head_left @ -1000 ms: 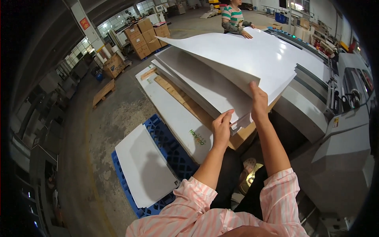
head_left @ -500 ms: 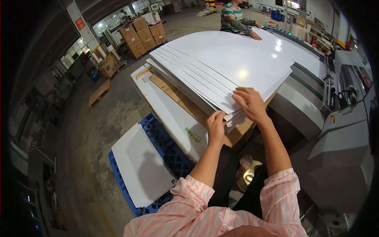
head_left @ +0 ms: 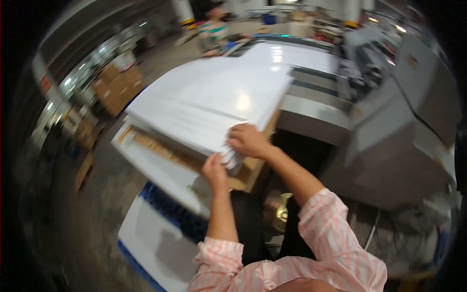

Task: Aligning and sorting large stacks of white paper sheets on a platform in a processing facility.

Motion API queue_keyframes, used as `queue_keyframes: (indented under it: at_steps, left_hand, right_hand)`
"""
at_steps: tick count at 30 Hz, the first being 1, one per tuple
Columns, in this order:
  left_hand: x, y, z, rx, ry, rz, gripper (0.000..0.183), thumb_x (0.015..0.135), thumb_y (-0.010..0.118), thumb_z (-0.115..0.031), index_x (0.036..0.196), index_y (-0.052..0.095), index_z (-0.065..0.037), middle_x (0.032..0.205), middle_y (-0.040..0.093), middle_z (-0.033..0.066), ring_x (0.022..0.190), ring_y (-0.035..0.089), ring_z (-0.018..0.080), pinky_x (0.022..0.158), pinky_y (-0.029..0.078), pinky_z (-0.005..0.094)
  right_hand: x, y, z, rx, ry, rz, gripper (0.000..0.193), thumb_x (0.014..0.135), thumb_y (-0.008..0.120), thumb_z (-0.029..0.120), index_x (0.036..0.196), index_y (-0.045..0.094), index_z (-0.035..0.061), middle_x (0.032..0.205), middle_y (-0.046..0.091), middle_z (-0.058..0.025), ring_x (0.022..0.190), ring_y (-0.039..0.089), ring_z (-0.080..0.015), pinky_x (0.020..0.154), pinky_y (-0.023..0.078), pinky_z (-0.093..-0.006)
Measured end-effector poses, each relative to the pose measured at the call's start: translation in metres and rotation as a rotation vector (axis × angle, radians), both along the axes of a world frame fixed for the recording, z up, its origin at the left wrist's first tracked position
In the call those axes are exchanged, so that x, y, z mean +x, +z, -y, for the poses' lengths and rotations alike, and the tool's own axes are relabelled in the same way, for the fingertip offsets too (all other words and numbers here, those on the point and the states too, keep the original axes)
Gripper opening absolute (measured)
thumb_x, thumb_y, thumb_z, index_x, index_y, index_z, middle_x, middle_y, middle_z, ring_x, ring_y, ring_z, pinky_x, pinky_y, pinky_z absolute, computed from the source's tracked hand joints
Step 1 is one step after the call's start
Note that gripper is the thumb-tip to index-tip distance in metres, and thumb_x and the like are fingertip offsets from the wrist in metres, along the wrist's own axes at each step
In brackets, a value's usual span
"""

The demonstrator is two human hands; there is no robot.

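Observation:
A stack of large, glossy white sheets [head_left: 194, 92] lies in front of me, its near corner bent and bunched up between my hands. My left hand [head_left: 215, 173] pinches the corner's left side, thumb and fingers together. Over the top of the same corner curls my right hand [head_left: 249, 141], gripping the sheets' edges. Motion blur hides how many sheets each hand has hold of. Under the stack is a wooden pallet [head_left: 251, 170], partly covered by the sheets.
A long white panel [head_left: 163, 168] runs along the stack's left side. Lower left, more white sheets [head_left: 151, 243] lie on a blue plastic pallet [head_left: 168, 209]. A grey machine [head_left: 389, 160] stands at right. Across the stack is a co-worker [head_left: 214, 34]; cardboard boxes [head_left: 116, 87] stand far left.
The view has swung right, so the stack sits farther left. The corner, fanned out before, is now bunched in my hands. My right fingers have curled in, and the co-worker's arms have shifted.

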State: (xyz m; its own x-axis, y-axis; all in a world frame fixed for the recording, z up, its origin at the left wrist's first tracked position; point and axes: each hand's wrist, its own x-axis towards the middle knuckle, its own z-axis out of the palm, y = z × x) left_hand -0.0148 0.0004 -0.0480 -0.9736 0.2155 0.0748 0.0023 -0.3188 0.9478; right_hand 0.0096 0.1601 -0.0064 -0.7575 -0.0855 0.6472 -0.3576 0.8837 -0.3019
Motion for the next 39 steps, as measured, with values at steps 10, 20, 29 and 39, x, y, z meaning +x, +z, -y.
queue_keyframes:
  at_steps: [10, 20, 29, 39]
  left_hand:
    - [0.002, 0.000, -0.008, 0.012, -0.017, -0.019, 0.023, 0.084, 0.051, -0.015, 0.095, 0.057, 0.004, 0.086, 0.056, 0.0073, 0.075, 0.053, 0.0158, 0.065, 0.047, 0.0283]
    - [-0.008, 0.001, -0.006, 0.062, -0.077, -0.079, 0.026, 0.084, 0.052, -0.017, 0.092, 0.054, 0.007, 0.094, 0.052, 0.0120, 0.087, 0.050, 0.0219, 0.074, 0.048, 0.0323]
    - [-0.007, 0.001, -0.012, -0.043, 0.143, -0.195, 0.037, 0.083, 0.051, -0.020, 0.100, 0.054, 0.013, 0.100, 0.056, 0.0199, 0.088, 0.056, 0.0289, 0.073, 0.052, 0.0358]
    - [0.009, 0.007, -0.025, -0.052, 0.086, -0.234, 0.034, 0.083, 0.050, -0.018, 0.097, 0.057, 0.012, 0.097, 0.058, 0.0205, 0.081, 0.059, 0.0277, 0.065, 0.055, 0.0321]
  right_hand:
    - [0.099, 0.066, 0.009, -0.225, -0.018, -0.136, 0.028, 0.081, 0.059, 0.024, 0.098, 0.059, 0.0028, 0.101, 0.058, -0.0121, 0.097, 0.051, -0.0290, 0.083, 0.040, -0.0377]
    - [0.205, -0.023, -0.063, -0.486, -0.306, 0.344, 0.038, 0.077, 0.060, 0.037, 0.088, 0.065, 0.0013, 0.081, 0.065, -0.0145, 0.078, 0.061, -0.0281, 0.068, 0.047, -0.0373]
    - [0.202, -0.062, -0.018, -0.889, -0.133, 0.690, 0.045, 0.080, 0.055, 0.044, 0.083, 0.068, 0.0004, 0.081, 0.065, -0.0104, 0.079, 0.059, -0.0204, 0.075, 0.044, -0.0330]
    - [0.214, -0.061, -0.018, -0.783, -0.220, 0.595, 0.045, 0.077, 0.056, 0.044, 0.080, 0.067, 0.0000, 0.080, 0.066, -0.0111, 0.081, 0.060, -0.0223, 0.076, 0.044, -0.0332]
